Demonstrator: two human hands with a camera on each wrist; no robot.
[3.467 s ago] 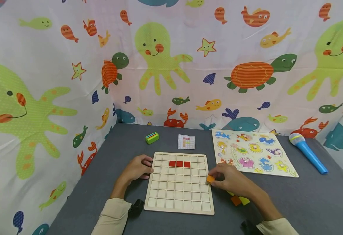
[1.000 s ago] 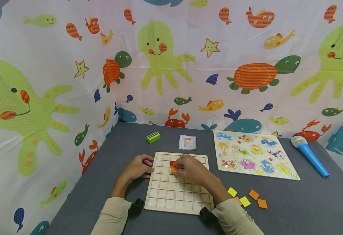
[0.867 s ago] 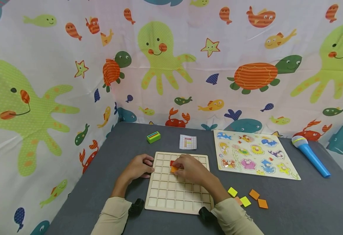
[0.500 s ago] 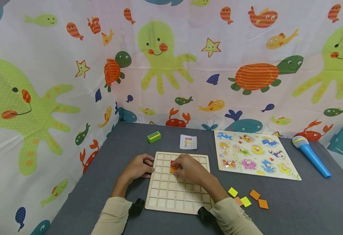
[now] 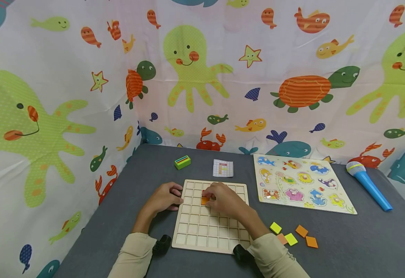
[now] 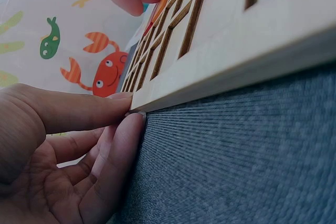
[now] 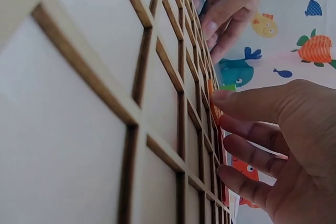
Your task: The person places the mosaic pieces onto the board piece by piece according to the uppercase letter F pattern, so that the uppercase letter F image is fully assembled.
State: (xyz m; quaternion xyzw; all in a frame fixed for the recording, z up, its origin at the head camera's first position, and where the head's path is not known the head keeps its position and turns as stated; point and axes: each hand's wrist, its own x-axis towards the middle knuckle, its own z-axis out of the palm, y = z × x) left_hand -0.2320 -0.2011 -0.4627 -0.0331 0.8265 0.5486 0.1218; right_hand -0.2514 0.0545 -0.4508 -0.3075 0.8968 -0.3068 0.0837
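head: right hand point(image 5: 223, 199) touches orange tile point(image 5: 204, 201) on board point(image 5: 202, 249)

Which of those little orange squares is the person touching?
The orange square set on the wooden grid board, touched by the right hand; the other orange squares lie loose on the table, right of the board.

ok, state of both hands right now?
Left hand: closed, holding the wooden grid board by its edge.
Right hand: touching an orange square tile on it; gripping or just pressing, can't tell.
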